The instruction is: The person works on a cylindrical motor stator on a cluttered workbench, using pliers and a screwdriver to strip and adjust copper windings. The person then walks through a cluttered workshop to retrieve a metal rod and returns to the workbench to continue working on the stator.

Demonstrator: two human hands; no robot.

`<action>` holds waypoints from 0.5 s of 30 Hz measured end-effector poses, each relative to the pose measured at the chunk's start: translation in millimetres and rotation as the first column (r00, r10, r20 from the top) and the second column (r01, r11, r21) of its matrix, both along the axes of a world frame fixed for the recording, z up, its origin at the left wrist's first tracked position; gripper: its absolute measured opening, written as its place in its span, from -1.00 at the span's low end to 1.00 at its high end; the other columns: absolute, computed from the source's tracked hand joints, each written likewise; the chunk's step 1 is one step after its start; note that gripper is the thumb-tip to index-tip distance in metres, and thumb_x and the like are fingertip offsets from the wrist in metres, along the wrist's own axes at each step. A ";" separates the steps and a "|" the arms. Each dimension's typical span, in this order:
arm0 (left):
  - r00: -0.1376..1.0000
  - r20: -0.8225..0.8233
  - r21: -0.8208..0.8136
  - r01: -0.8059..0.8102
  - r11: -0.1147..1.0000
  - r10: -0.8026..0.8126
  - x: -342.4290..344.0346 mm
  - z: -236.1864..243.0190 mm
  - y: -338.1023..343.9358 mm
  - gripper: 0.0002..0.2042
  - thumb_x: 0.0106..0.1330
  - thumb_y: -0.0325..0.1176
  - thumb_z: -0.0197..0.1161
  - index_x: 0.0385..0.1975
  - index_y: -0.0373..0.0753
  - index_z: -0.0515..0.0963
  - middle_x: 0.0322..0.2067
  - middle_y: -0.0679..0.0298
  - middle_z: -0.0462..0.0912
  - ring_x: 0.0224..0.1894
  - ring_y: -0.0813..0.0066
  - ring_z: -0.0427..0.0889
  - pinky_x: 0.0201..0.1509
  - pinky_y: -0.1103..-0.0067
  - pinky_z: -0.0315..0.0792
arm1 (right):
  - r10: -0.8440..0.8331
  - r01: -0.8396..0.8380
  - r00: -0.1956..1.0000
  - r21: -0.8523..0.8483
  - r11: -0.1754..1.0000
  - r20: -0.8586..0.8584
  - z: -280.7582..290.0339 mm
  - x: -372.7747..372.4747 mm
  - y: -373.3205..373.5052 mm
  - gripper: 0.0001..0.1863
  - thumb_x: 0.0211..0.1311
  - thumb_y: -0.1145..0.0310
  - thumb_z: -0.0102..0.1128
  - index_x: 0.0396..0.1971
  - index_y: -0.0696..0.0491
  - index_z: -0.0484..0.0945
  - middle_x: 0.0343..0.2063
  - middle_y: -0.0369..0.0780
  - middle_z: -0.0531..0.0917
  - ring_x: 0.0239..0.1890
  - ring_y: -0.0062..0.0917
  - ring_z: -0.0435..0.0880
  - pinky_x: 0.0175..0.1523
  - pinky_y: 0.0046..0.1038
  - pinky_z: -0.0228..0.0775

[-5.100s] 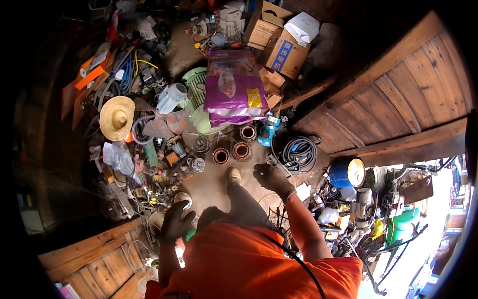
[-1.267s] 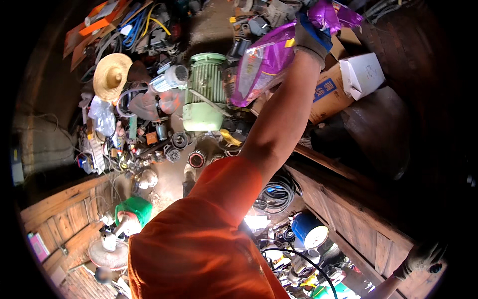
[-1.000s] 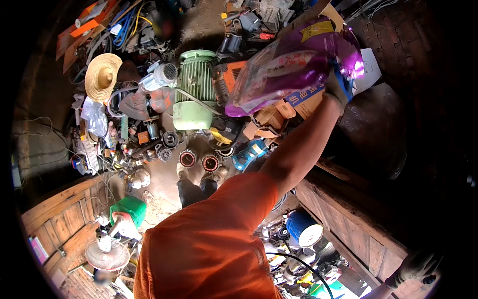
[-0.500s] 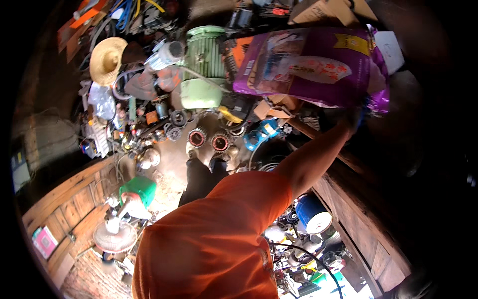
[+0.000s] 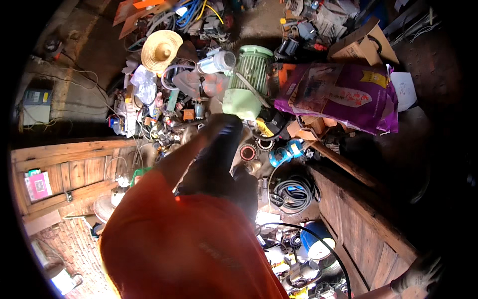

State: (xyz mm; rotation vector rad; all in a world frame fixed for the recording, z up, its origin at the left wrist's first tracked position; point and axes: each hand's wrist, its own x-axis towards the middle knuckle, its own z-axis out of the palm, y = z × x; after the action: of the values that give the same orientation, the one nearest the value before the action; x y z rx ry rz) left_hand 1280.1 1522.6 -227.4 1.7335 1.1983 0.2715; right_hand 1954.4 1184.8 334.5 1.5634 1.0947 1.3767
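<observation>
My left arm, in an orange short sleeve, reaches forward over my dark trousers. My left hand [image 5: 225,124] looks dark and gloved, blurred against the dark leg, so its fingers cannot be made out. Just beyond it stands a ribbed green electric motor [image 5: 247,99]. At the lower right edge is my right hand [image 5: 420,275], in a greyish glove with its fingers stretched apart, beside the top of a wooden panel [image 5: 371,219]. Beyond my feet lie a round stator core [image 5: 247,153] with a reddish inner ring and a small blue motor or pump [image 5: 285,154].
A large purple printed bag [image 5: 343,102] lies right of the motor, before a cardboard box [image 5: 361,47]. A straw hat [image 5: 162,51] sits among parts at the left. Coiled black cable [image 5: 298,195] and a blue drum [image 5: 317,241] lie near the right panel. Another wooden panel [image 5: 74,169] borders the left.
My left hand has swung from the purple bag's near right corner leftward to near the green motor. The view has turned, and my right hand shows more fully at the lower right.
</observation>
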 end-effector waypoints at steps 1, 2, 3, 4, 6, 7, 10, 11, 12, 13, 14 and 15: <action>0.909 -0.413 0.275 0.079 0.958 0.044 -57.8 2.7 3.9 -0.79 0.37 -0.22 0.16 -0.32 -0.24 0.57 -0.40 0.18 0.63 -0.37 0.29 0.64 -0.30 0.36 0.49 | 0.068 -0.067 0.997 0.025 0.997 -0.034 0.3 -7.3 6.7 -0.70 0.41 0.20 0.22 0.03 0.01 0.63 0.04 -0.16 0.69 0.18 -0.20 0.61 0.25 -0.16 0.45; 0.786 -0.605 0.375 0.143 0.916 0.125 -106.3 6.6 -1.3 -0.75 0.34 -0.18 0.18 -0.49 -0.19 0.60 -0.56 0.20 0.65 -0.51 0.30 0.64 -0.46 0.35 0.48 | 0.124 -0.121 0.991 0.058 0.991 -0.052 -1.8 -6.6 5.9 -0.69 0.41 0.20 0.23 0.04 0.01 0.63 0.04 -0.16 0.69 0.19 -0.20 0.60 0.27 -0.17 0.44; 0.437 -0.890 0.300 0.338 0.892 0.133 -169.5 2.1 -8.7 -0.75 0.28 -0.15 0.22 -0.52 -0.18 0.61 -0.56 0.14 0.65 -0.49 0.25 0.68 -0.45 0.33 0.52 | 0.190 -0.182 0.978 0.096 0.979 -0.081 -5.9 -0.6 5.5 -0.69 0.40 0.21 0.24 0.05 0.01 0.62 0.04 -0.17 0.69 0.20 -0.20 0.59 0.28 -0.17 0.43; 0.462 -0.883 0.312 0.445 0.840 0.083 -258.7 -4.3 -32.1 -0.78 0.27 -0.20 0.21 -0.51 -0.20 0.58 -0.58 0.15 0.64 -0.51 0.25 0.68 -0.48 0.32 0.49 | 0.254 -0.234 0.958 0.150 0.961 -0.132 -18.4 15.8 -0.7 -0.68 0.40 0.21 0.25 0.06 0.00 0.62 0.04 -0.17 0.69 0.21 -0.20 0.58 0.30 -0.18 0.41; 0.439 -0.896 0.184 0.496 0.849 -0.062 -352.2 5.2 -73.8 -0.81 0.27 -0.23 0.21 -0.49 -0.21 0.58 -0.58 0.16 0.65 -0.53 0.24 0.69 -0.50 0.31 0.49 | 0.305 -0.258 0.931 0.232 0.938 -0.200 -37.0 16.9 5.4 -0.69 0.39 0.23 0.25 0.04 0.01 0.64 0.03 -0.18 0.69 0.22 -0.20 0.57 0.31 -0.20 0.40; 0.431 -0.893 0.079 0.441 0.894 -0.133 -360.4 -0.1 -98.6 -0.80 0.28 -0.22 0.21 -0.47 -0.20 0.61 -0.56 0.16 0.67 -0.52 0.23 0.69 -0.47 0.30 0.50 | 0.315 -0.257 0.925 0.259 0.931 -0.213 -37.2 5.6 10.0 -0.71 0.38 0.25 0.25 0.02 0.01 0.65 0.03 -0.18 0.69 0.23 -0.21 0.56 0.32 -0.22 0.39; 0.371 -0.889 -0.113 0.388 0.915 -0.267 -403.8 16.9 -153.1 -0.78 0.32 -0.19 0.20 -0.41 -0.19 0.68 -0.50 0.16 0.73 -0.49 0.20 0.71 -0.40 0.27 0.56 | 0.336 -0.208 0.881 0.366 0.907 -0.333 -65.3 -2.4 13.2 -0.75 0.37 0.28 0.25 -0.04 0.03 0.69 0.02 -0.17 0.70 0.25 -0.21 0.54 0.33 -0.22 0.39; 0.636 -0.767 -0.194 -0.094 0.976 -0.092 -371.1 12.2 -166.5 -0.77 0.28 -0.16 0.27 -0.42 -0.20 0.67 -0.53 0.21 0.70 -0.53 0.27 0.68 -0.43 0.31 0.54 | 0.354 -0.224 0.877 0.372 0.901 -0.327 -59.3 -23.0 19.9 -0.76 0.36 0.29 0.25 -0.06 0.05 0.70 0.01 -0.16 0.70 0.25 -0.20 0.53 0.33 -0.21 0.39; 0.708 -0.656 -0.255 -0.534 0.806 0.262 -320.9 36.1 -168.0 -0.74 0.24 -0.13 0.34 -0.42 -0.22 0.66 -0.57 0.25 0.67 -0.56 0.34 0.65 -0.47 0.35 0.53 | 0.375 -0.245 0.868 0.375 0.894 -0.326 -52.2 -43.3 22.2 -0.76 0.35 0.29 0.26 -0.08 0.07 0.70 0.00 -0.14 0.70 0.25 -0.19 0.54 0.32 -0.19 0.39; 0.668 -0.632 -0.515 -0.740 0.432 0.393 -297.5 62.7 -154.9 -0.64 0.17 -0.04 0.44 -0.41 -0.26 0.67 -0.61 0.29 0.62 -0.59 0.46 0.59 -0.53 0.44 0.48 | 0.401 -0.251 0.842 0.397 0.883 -0.361 -57.4 -49.2 24.4 -0.76 0.34 0.30 0.27 -0.10 0.10 0.71 -0.01 -0.11 0.70 0.25 -0.17 0.54 0.32 -0.17 0.38; 0.728 -0.547 -0.506 -0.681 0.529 0.413 -275.7 88.7 -143.3 -0.64 0.24 -0.03 0.39 -0.39 -0.27 0.68 -0.61 0.27 0.62 -0.61 0.47 0.58 -0.58 0.49 0.46 | 0.426 -0.255 0.816 0.418 0.872 -0.392 -63.1 -56.7 27.8 -0.76 0.32 0.31 0.29 -0.12 0.13 0.71 -0.02 -0.09 0.70 0.24 -0.16 0.54 0.31 -0.15 0.38; 0.751 -0.522 -0.478 -0.650 0.591 0.404 -277.2 94.8 -132.4 -0.65 0.26 -0.03 0.37 -0.40 -0.26 0.67 -0.59 0.28 0.62 -0.61 0.46 0.58 -0.58 0.48 0.46 | 0.449 -0.236 0.794 0.473 0.849 -0.410 -74.5 -62.1 36.0 -0.76 0.30 0.35 0.30 -0.13 0.16 0.70 -0.02 -0.06 0.70 0.19 -0.13 0.58 0.27 -0.13 0.41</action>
State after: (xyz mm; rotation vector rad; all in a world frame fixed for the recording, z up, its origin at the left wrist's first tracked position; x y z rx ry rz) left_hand 1002.8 1390.2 -132.6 0.7842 1.8331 -0.1219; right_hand 1892.3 1220.8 260.0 2.1983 1.5591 1.5441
